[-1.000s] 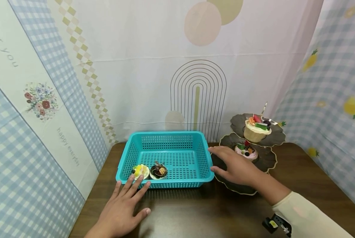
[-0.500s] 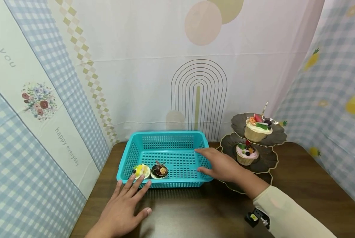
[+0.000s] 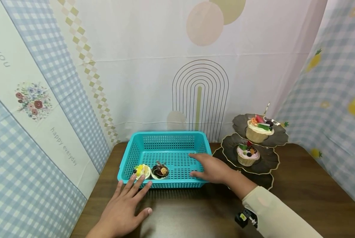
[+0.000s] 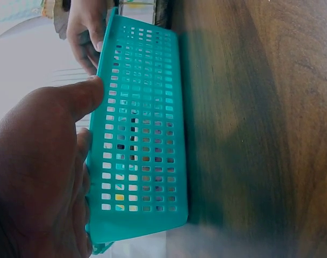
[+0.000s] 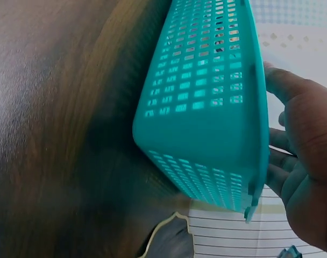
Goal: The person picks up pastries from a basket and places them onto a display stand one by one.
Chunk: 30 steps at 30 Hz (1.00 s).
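A turquoise basket stands on the table with two cupcakes in its front left corner: a yellow-topped cupcake and a chocolate-topped cupcake. My left hand rests at the basket's front left rim, its fingers spread and straight. Over the basket's right side reaches my right hand, fingers extended, thumb apart, holding nothing. In the right wrist view this hand is beside the rim. A fruit-topped cupcake and a pink cupcake sit on the upper tiers of a dark tiered stand.
The stand rises right of the basket, close to my right forearm, and its lowest tier is partly behind that arm. Patterned cloth hangs behind and on both sides of the wooden table.
My right hand has moved left from beside the stand to over the basket's right side, uncovering the pink cupcake. The left hand stays in place. The view has shifted slightly.
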Each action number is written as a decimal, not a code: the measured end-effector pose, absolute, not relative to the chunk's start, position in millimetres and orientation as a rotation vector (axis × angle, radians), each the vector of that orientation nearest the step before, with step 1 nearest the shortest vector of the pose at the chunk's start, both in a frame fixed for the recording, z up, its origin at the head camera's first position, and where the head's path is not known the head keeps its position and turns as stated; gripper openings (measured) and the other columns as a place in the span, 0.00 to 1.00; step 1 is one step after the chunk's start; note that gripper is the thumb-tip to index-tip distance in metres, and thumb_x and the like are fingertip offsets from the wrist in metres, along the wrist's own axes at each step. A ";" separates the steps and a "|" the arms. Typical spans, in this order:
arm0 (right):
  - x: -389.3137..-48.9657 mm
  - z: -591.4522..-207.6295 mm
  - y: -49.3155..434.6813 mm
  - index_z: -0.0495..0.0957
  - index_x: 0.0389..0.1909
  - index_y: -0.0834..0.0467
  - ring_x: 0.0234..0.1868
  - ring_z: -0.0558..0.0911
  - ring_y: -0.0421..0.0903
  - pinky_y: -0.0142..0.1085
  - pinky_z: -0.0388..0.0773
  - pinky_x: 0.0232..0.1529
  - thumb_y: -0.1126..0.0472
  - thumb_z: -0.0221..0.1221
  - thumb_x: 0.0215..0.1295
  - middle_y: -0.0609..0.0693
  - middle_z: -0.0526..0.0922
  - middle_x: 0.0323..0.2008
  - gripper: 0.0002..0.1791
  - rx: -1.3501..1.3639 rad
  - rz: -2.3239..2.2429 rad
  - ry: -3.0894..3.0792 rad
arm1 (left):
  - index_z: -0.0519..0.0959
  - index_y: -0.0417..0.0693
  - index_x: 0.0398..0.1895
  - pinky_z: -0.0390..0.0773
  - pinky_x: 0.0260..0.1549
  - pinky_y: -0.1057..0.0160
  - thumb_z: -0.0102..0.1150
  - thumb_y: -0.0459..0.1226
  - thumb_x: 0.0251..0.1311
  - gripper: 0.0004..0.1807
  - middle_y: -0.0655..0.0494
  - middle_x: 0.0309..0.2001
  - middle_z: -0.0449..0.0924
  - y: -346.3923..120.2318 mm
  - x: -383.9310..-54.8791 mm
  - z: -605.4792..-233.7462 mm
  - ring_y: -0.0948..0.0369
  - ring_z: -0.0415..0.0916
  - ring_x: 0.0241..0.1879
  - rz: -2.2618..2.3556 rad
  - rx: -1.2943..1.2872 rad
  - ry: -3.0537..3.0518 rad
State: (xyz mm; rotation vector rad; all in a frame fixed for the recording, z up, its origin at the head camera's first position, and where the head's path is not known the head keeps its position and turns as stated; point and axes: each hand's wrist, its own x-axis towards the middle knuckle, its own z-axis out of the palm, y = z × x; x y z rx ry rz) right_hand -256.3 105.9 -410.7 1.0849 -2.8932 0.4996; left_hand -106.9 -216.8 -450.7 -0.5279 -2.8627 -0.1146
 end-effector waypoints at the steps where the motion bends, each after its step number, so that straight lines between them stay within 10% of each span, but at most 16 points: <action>1: -256.9 -411.6 104.3 0.61 0.70 0.48 0.64 0.66 0.50 0.48 0.69 0.58 0.38 0.60 0.57 0.52 0.68 0.64 0.41 1.085 0.492 -2.898 | 0.49 0.70 0.73 0.39 0.66 0.42 0.35 0.70 0.59 0.41 0.66 0.74 0.37 -216.9 -107.0 -450.9 0.55 0.36 0.72 -0.119 -0.527 -2.863; 30: -266.7 -420.4 64.6 0.61 0.69 0.53 0.60 0.71 0.48 0.45 0.71 0.56 0.33 0.59 0.54 0.50 0.69 0.63 0.46 1.175 0.630 -2.999 | 0.48 0.70 0.74 0.37 0.65 0.42 0.33 0.70 0.59 0.41 0.65 0.74 0.37 -215.3 -107.4 -451.3 0.55 0.36 0.72 -0.108 -0.514 -2.877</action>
